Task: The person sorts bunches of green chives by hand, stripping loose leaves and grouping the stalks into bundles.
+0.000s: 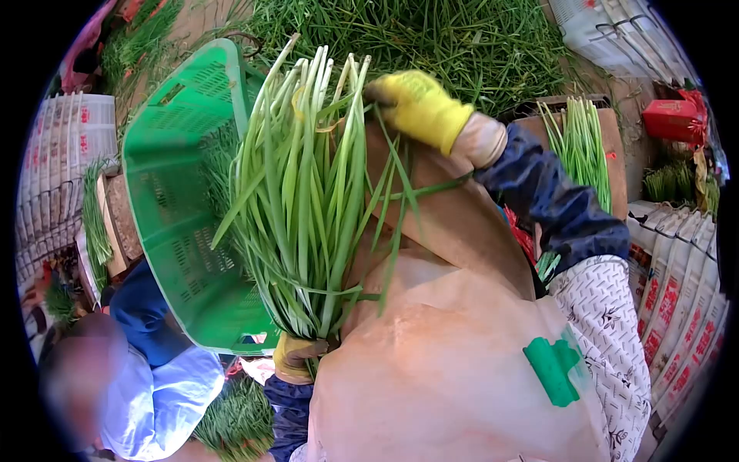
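A large bundle of Chinese chives [304,185] stands upright in front of me, pale cut ends up. My left hand [296,356], in a worn yellow glove, is closed round its narrow lower end. A green blade wraps across the bundle above that hand, and an orange-yellow band shows near the top. My right hand [422,105], in a bright yellow glove, is at the bundle's upper right edge. Its fingers are curled with dark fingertips, slightly blurred, and loose chive leaves [396,173] hang down from them.
A green plastic crate [181,254] tilts at the left, with greens inside. Cut greens [416,46] are heaped beyond. More chives [577,154] lie on a board at the right. White crates [677,300] flank me. A co-worker's blue-clad sleeve [142,316] is at lower left. A pale apron covers my lap.
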`<state>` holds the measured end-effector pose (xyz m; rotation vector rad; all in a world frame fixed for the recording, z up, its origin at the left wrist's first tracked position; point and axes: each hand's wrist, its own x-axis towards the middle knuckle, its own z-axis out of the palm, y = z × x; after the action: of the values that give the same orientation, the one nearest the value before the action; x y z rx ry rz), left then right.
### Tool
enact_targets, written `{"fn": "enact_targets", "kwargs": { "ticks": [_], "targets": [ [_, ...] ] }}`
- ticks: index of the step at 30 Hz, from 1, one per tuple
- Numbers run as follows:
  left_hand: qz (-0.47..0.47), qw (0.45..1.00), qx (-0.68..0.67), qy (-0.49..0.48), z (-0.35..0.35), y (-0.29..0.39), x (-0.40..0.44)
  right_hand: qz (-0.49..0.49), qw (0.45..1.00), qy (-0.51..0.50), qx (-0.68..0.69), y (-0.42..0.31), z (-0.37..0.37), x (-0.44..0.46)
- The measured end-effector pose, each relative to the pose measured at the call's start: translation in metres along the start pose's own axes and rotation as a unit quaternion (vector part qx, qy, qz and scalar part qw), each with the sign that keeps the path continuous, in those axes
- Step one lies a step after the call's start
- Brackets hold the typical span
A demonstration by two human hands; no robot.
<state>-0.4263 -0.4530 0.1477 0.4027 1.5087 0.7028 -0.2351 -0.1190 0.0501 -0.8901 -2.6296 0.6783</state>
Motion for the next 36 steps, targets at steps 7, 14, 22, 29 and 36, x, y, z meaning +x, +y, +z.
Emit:
{"fn": "enact_targets", "kwargs": {
  "ticks": [7, 14, 22, 29, 36],
  "targets": [
    [-0.001, 1.000, -0.004, -0.007, -0.002, -0.003, 0.006, 0.129, 0.979, 0.153, -0.046, 0.089, -0.043, 0.030],
    [0.001, 1.000, -0.013, -0.015, -0.002, -0.007, 0.013, 0.302, 0.943, 0.032, -0.139, 0.077, -0.078, -0.022],
    [0.010, 1.000, -0.016, -0.011, -0.002, -0.006, 0.005, -0.045, 0.985, 0.156, 0.050, -0.082, -0.062, -0.029],
    [-0.024, 0.999, -0.021, -0.008, -0.002, -0.006, 0.001, 0.022, 0.991, -0.120, -0.046, -0.075, -0.041, 0.015],
    [0.023, 0.998, -0.008, -0.060, -0.002, -0.006, -0.002, 0.201, 0.863, -0.029, 0.463, -0.048, -0.023, -0.001]
  ]
}}
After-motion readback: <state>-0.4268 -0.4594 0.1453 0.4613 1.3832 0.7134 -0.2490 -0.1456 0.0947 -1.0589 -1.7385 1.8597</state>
